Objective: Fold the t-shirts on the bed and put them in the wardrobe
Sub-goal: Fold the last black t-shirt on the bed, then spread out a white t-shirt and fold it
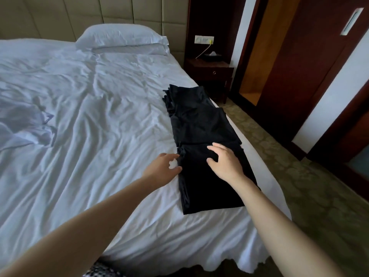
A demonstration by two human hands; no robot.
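A black t-shirt (pixel 201 126), folded into a long narrow strip, lies along the right edge of the white bed (pixel 95 120). My left hand (pixel 161 169) sits at the strip's left edge, thumb and fingers loosely curved against the fabric edge, with white sheet showing between them. Hovering over the strip's middle is my right hand (pixel 224 159), fingers spread and bent, touching or just above the cloth. A pale lilac garment (pixel 30 126) lies crumpled at the bed's left side.
Two white pillows (pixel 121 40) lean at the padded headboard. A dark nightstand (pixel 211 71) with a tissue box stands right of the bed. Beyond it is the dark wooden wardrobe (pixel 311 62), its opening showing orange wood. Patterned green carpet (pixel 299 176) runs along the bed.
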